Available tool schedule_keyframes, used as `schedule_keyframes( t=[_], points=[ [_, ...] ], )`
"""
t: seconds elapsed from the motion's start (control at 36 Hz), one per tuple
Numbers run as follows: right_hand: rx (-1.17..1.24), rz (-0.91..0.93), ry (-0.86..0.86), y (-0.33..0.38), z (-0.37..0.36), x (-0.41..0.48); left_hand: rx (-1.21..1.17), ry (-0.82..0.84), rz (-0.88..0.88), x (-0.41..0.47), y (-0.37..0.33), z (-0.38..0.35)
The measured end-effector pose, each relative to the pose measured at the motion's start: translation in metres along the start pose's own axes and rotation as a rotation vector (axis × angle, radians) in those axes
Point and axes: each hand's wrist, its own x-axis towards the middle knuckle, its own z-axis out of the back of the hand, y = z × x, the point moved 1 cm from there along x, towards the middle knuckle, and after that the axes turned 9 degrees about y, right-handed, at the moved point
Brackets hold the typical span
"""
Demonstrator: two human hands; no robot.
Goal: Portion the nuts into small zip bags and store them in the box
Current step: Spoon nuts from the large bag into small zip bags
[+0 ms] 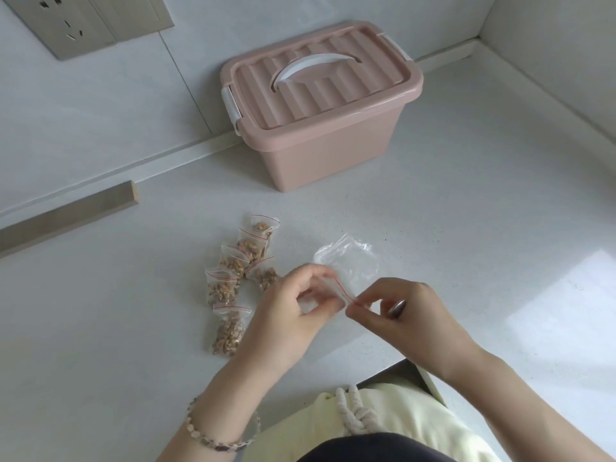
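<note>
Both hands pinch one small clear zip bag [343,293] by its red-lined mouth above the white counter. My left hand [300,305] grips the bag's left side. My right hand [396,308] grips the right end of the red strip and also holds a metal spoon [397,308] tucked in its fingers. Behind the hands lies a larger clear plastic bag [350,258]. Several small zip bags filled with nuts [238,271] lie in a cluster to the left. A pink storage box [320,111] with a white handle stands at the back, lid shut.
The white counter [466,211] meets a tiled wall at the back and right. A wooden strip [66,215] lies along the left wall. A wall socket [66,21] sits top left. A pale yellow cloth bag [383,418] with rope hangs below the counter edge.
</note>
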Motion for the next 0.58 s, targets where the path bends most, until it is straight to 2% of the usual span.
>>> schedule_keyframes(
  t=[0.06,0.11,0.17,0.25,0.39,0.58],
  points=[
    [0.016,-0.03,-0.076,-0.003,-0.001,0.0,0.216,-0.236,-0.046,0.001,0.005,-0.009],
    [0.02,-0.046,-0.152,-0.007,-0.002,0.001,0.322,-0.354,-0.1,0.001,0.008,-0.02],
    [-0.019,-0.05,-0.197,-0.013,-0.003,0.003,0.179,-0.262,-0.047,0.0,0.006,-0.031],
    [-0.123,-0.077,-0.207,-0.022,-0.008,0.004,-0.165,-0.122,0.158,0.0,0.004,-0.046],
    [-0.163,-0.03,-0.181,-0.027,-0.013,0.001,-0.318,-0.125,0.282,0.002,0.005,-0.053],
    [-0.127,0.111,-0.143,-0.029,-0.015,-0.008,-0.5,-0.055,0.356,0.003,0.007,-0.047]
  ],
)
